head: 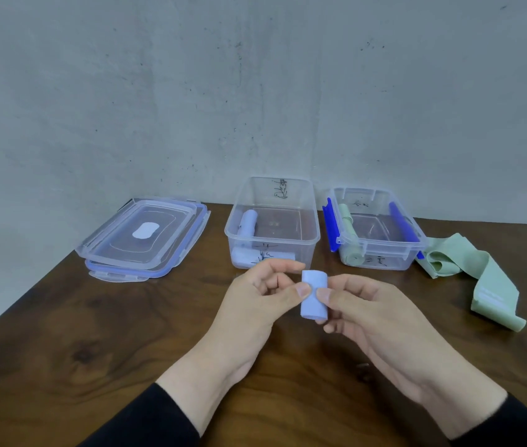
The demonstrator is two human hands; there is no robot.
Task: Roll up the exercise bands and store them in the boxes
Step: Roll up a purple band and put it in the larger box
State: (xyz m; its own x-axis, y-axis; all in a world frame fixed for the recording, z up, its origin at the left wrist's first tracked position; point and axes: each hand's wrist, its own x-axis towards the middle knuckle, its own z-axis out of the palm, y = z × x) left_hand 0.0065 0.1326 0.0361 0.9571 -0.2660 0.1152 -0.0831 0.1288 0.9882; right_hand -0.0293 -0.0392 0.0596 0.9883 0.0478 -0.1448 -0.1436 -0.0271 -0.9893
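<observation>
A rolled-up blue exercise band [313, 293] is held above the table between both hands. My left hand [262, 304] pinches its left side with thumb and fingers, and my right hand [368, 314] pinches its right side. Behind them stands a clear box [312, 235] with a blue rolled band [247, 222] lying along its left wall. To its right, a second clear box [381, 250] with blue latches holds a green rolled band [349, 240]. An unrolled green band [481, 279] lies crumpled on the table at the right.
Two clear lids [146, 237] are stacked at the back left of the wooden table [94, 333]. A grey wall rises directly behind the boxes. The table's left edge runs diagonally toward the near left.
</observation>
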